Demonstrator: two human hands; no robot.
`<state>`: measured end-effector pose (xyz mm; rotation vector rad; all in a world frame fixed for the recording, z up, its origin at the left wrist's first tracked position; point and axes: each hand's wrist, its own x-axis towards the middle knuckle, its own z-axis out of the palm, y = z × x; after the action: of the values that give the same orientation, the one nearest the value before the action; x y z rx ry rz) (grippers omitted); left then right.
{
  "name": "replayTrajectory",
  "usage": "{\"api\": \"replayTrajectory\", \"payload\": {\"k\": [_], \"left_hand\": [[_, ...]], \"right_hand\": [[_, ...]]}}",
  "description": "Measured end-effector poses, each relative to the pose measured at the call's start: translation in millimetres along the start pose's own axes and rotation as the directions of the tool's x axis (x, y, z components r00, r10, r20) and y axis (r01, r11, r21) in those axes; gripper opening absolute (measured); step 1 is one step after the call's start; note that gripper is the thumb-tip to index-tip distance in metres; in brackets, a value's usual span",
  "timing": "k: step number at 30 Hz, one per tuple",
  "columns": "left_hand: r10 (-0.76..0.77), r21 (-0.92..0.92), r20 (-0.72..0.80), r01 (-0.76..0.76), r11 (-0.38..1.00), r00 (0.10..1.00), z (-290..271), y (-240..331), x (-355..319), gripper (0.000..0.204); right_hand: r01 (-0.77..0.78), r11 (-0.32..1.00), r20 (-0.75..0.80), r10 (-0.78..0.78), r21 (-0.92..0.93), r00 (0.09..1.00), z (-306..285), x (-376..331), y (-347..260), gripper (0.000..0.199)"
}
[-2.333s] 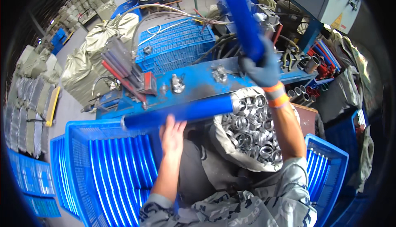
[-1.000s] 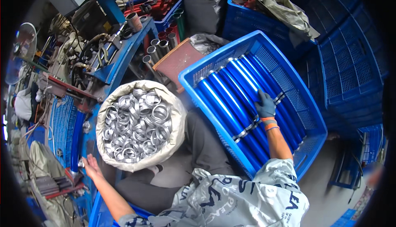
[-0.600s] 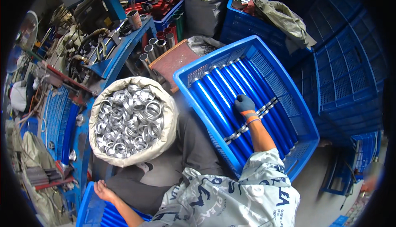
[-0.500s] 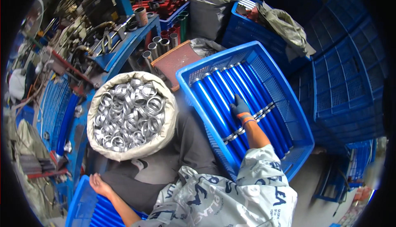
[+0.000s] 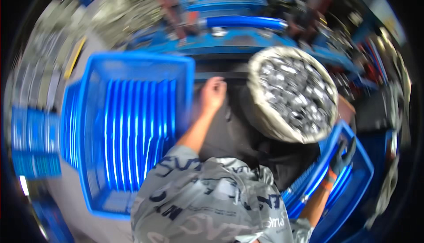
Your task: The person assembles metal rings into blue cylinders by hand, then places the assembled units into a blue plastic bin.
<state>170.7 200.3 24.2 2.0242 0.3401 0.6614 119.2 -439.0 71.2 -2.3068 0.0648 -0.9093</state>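
Note:
My gloved right hand [image 5: 344,157] is in the right blue crate [image 5: 369,172], its fingers closed round a blue tube [image 5: 319,180] with a silver end. That tube slants along the crate's left side, apart from other blue tubes [image 5: 341,184] beneath. Motion blur softens the grip. My bare left hand [image 5: 213,93] hovers over my lap, beside the rim of the left blue crate [image 5: 190,81]. Its fingers are loosely curled and apart, with nothing in them. Inside that crate, several shiny blue tubes [image 5: 132,132] lie side by side.
A pale sack [image 5: 256,106] full of silver metal rings [image 5: 298,93] stands between the crates, beyond my knees. Behind it runs a blue bench [image 5: 198,44] with a blue tube [image 5: 245,21] on it. More blue crates [image 5: 35,132] stand at the far left.
The view has swung left, bringing the left crate fully into sight. My right hand, earlier resting on the tubes in the right crate, now grips one. My left hand remains without anything.

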Motion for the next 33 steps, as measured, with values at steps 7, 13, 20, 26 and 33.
{"api": "replayTrajectory", "payload": {"k": [7,13,20,26,33], "left_hand": [[0.094,-0.098,-0.238,-0.12,0.988,0.967,-26,-16,-20,0.025],[-0.012,0.46,-0.45,0.243,0.854,0.893,-252,-219,-121,0.049],[-0.706,0.597,-0.511,0.794,0.12,0.491,-451,-270,-325,0.123],[-0.912,0.58,-0.141,0.779,0.239,0.385,-452,-276,-348,0.155],[-0.871,0.46,-0.032,0.781,0.422,0.49,-414,-257,-322,0.139]], "right_hand": [[0.497,0.868,0.619,-0.4,0.017,0.677,143,47,-181,0.081],[0.655,0.755,0.738,-0.435,-0.012,0.515,177,22,-172,0.07],[0.696,0.718,0.812,-0.388,-0.031,0.436,179,15,-210,0.062],[0.768,0.64,0.801,-0.443,-0.034,0.404,202,19,-195,0.035],[0.752,0.645,0.619,-0.648,0.135,0.444,154,25,-237,0.029]]}}
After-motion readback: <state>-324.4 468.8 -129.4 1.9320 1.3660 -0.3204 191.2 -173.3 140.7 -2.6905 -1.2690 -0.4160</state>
